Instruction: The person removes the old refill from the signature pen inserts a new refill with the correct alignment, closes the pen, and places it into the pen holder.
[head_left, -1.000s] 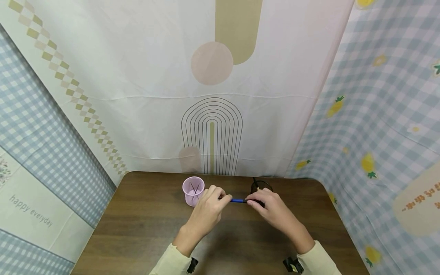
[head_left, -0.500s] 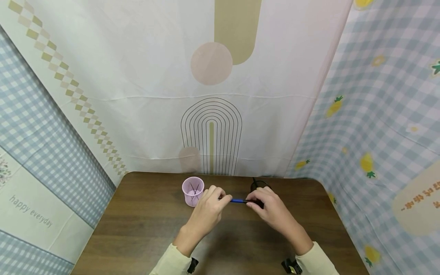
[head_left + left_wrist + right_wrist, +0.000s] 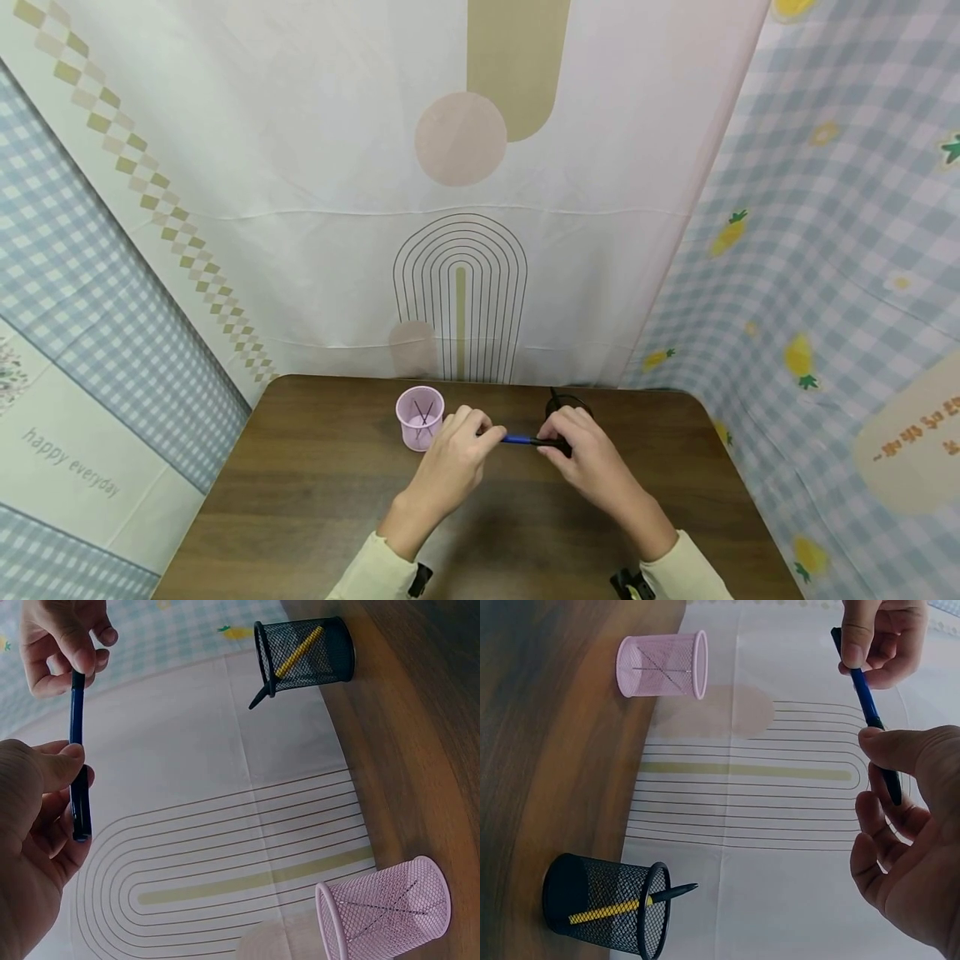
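Note:
In the head view a blue pen point(image 3: 519, 439) with black ends is held level between both hands above the table. My left hand point(image 3: 452, 454) grips its left end with thumb and fingers. At the other end, my right hand point(image 3: 596, 471) pinches the black part between thumb and fingertips. The left wrist view shows the pen's dark end point(image 3: 80, 810) poking out past the left thumb. From the right wrist, the black tip point(image 3: 890, 786) sticks out beyond the right thumb, with the lower fingers loosely bent beneath it.
A pink mesh pen cup point(image 3: 420, 419) stands on the wooden table point(image 3: 315, 483), left of and behind my left hand. Behind my right hand is a black mesh pen cup point(image 3: 330, 671) holding a yellow pen point(image 3: 300, 651) with a dark tip. Patterned cloths hang around the table.
My right hand has shifted slightly to the left and turned a little, so more of the pen's black end shows. The left hand stays in place; both keep hold of the pen.

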A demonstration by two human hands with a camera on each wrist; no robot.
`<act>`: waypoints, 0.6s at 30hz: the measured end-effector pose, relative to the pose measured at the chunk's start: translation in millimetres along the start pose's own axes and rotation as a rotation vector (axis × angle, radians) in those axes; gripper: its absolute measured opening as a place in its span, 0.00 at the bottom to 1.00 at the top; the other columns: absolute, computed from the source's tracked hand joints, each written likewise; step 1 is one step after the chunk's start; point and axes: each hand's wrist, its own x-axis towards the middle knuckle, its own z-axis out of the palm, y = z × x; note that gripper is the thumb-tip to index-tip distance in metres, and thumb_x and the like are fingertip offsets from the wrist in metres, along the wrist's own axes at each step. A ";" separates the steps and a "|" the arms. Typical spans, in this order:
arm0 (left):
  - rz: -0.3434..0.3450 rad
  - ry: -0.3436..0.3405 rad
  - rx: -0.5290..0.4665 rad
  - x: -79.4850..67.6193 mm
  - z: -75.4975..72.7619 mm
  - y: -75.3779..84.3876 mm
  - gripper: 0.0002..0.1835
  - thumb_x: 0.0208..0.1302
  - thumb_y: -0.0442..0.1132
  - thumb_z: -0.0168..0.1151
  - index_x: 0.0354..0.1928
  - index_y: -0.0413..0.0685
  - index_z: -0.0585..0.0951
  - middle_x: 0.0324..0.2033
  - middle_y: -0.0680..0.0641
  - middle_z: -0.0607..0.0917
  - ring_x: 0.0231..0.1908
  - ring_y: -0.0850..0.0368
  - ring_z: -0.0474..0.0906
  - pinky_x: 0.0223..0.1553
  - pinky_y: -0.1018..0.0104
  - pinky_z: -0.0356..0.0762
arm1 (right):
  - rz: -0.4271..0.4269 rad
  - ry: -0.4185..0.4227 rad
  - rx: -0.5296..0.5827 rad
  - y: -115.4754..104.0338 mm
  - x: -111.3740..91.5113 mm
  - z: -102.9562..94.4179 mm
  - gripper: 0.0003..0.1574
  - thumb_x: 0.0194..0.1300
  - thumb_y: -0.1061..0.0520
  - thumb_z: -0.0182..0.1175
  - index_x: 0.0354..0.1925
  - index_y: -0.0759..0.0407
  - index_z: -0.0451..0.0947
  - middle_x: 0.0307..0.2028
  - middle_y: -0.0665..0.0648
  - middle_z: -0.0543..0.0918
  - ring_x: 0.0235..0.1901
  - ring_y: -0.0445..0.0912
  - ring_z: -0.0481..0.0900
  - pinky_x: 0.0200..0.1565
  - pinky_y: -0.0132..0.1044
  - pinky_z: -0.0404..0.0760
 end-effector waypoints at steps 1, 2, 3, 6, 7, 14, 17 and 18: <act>-0.001 0.000 -0.001 -0.1 -0.1 0.0 0.14 0.61 0.26 0.58 0.41 0.51 0.86 0.33 0.52 0.79 0.35 0.56 0.73 0.34 0.66 0.70 | 0.003 0.001 0.002 -0.1 -0.1 0.5 0.22 0.51 0.66 0.79 0.37 0.47 0.78 0.36 0.41 0.79 0.39 0.36 0.72 0.40 0.34 0.77; -0.003 0.000 -0.002 0.0 -0.3 0.1 0.13 0.61 0.26 0.58 0.41 0.51 0.86 0.33 0.52 0.79 0.35 0.56 0.73 0.34 0.66 0.70 | 0.005 0.004 0.004 -0.2 -0.2 1.0 0.22 0.51 0.66 0.79 0.37 0.48 0.78 0.36 0.41 0.79 0.39 0.36 0.72 0.39 0.34 0.77; -0.004 0.000 -0.004 -0.1 -0.4 0.0 0.13 0.61 0.26 0.58 0.41 0.51 0.86 0.33 0.52 0.79 0.35 0.56 0.73 0.34 0.66 0.70 | 0.007 0.007 0.006 -0.3 -0.3 1.4 0.23 0.51 0.67 0.79 0.37 0.48 0.78 0.36 0.42 0.79 0.39 0.36 0.72 0.39 0.34 0.77; -0.010 -0.004 -0.010 0.1 -1.2 0.3 0.13 0.61 0.26 0.59 0.41 0.50 0.86 0.33 0.52 0.79 0.35 0.55 0.73 0.34 0.66 0.70 | 0.009 0.016 0.013 -0.2 -0.6 2.4 0.23 0.51 0.68 0.78 0.37 0.48 0.78 0.35 0.42 0.77 0.38 0.36 0.71 0.38 0.33 0.77; -0.014 -0.009 -0.014 0.1 -1.7 0.4 0.13 0.61 0.26 0.60 0.41 0.50 0.86 0.33 0.51 0.79 0.35 0.55 0.74 0.34 0.66 0.70 | 0.008 0.019 0.015 0.1 -0.6 2.7 0.24 0.50 0.68 0.79 0.37 0.48 0.78 0.35 0.43 0.76 0.38 0.36 0.71 0.38 0.33 0.76; -0.015 -0.018 -0.018 -0.3 -3.1 0.4 0.13 0.61 0.25 0.61 0.42 0.50 0.86 0.34 0.51 0.79 0.35 0.55 0.73 0.34 0.67 0.69 | -0.005 0.023 -0.002 1.3 0.0 2.4 0.27 0.46 0.66 0.82 0.41 0.52 0.79 0.36 0.45 0.77 0.39 0.37 0.73 0.40 0.33 0.79; -0.005 -0.008 -0.012 -0.4 -2.9 0.2 0.14 0.60 0.25 0.61 0.41 0.50 0.86 0.33 0.51 0.79 0.35 0.55 0.73 0.33 0.67 0.69 | -0.006 0.007 0.002 1.4 0.3 0.0 0.27 0.47 0.63 0.82 0.44 0.52 0.80 0.39 0.47 0.79 0.40 0.39 0.76 0.42 0.35 0.81; -0.004 -0.009 -0.012 -0.5 -3.0 0.2 0.14 0.60 0.25 0.60 0.41 0.50 0.85 0.33 0.51 0.79 0.35 0.56 0.73 0.33 0.67 0.69 | -0.002 -0.001 0.005 1.6 0.4 -1.0 0.26 0.49 0.62 0.81 0.45 0.52 0.80 0.39 0.48 0.80 0.40 0.39 0.76 0.42 0.35 0.82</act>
